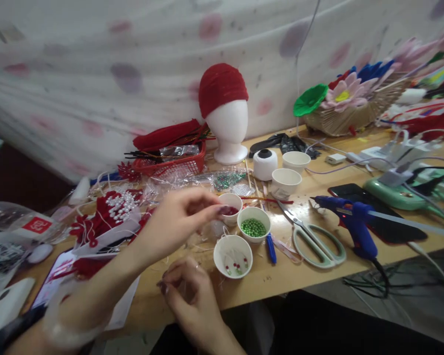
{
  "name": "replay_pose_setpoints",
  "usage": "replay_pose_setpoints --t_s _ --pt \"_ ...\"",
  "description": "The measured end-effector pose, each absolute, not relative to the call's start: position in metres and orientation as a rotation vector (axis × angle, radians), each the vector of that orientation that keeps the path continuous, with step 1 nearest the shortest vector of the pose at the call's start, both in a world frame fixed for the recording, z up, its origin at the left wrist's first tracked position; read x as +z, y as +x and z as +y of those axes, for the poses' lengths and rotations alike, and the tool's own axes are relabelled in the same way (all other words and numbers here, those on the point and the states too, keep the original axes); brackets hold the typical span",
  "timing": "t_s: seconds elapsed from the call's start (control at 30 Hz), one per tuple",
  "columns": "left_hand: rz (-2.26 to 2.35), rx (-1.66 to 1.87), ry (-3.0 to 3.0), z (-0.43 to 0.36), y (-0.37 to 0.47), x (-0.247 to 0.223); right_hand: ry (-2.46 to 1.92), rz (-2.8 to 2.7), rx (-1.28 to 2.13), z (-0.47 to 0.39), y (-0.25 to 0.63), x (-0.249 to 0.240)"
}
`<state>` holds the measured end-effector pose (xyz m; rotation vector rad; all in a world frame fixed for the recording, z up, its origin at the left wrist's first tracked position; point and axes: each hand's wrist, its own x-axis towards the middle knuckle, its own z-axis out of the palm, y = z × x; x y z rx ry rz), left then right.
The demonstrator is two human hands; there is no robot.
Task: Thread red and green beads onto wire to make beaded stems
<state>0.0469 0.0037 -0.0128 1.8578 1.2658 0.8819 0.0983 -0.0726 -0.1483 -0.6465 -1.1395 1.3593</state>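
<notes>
My left hand (185, 214) reaches across to a small white cup of dark red beads (230, 211). Its thumb and forefinger close together over the rim, and whatever is between the tips is too small to make out. Lower down, near the table's front edge, my right hand (190, 291) is pinched, with its contents hidden. Close to both hands stands a cup of green beads (253, 227). In front of it, another white cup (233, 254) holds several small red and green beaded pieces with thin pale strands.
Scissors (316, 241), a blue pen (271, 248) and a blue glue gun (350, 217) lie to the right. Behind are a white foam head with a red cap (224, 91) and a red basket (173, 165). Pearl strands (122, 206) and a plastic bottle (18, 219) are left.
</notes>
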Motion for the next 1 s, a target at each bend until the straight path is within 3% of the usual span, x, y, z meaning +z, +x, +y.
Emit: replay_pose_setpoints --t_s 0.1,0.2,0.43,0.7,1.0 --pt "1.361 1.273 1.407 -0.033 0.015 -0.032 -0.561 -1.107 1.384 -0.078 0.106 -0.139" --pt "1.359 1.441 1.014 -0.055 0.004 -0.061 -0.574 -1.033 1.362 -0.082 0.112 -0.130" --pt "1.128 1.211 0.516 -0.065 0.004 -0.089 -0.664 -0.929 1.487 -0.083 0.118 -0.121" --pt "1.120 1.141 0.508 -0.071 -0.006 -0.096 -0.673 -0.826 1.703 -0.077 0.118 -0.121" --pt "0.998 1.102 0.558 -0.072 -0.004 -0.093 -0.713 -0.761 1.706 -0.080 0.118 -0.120"
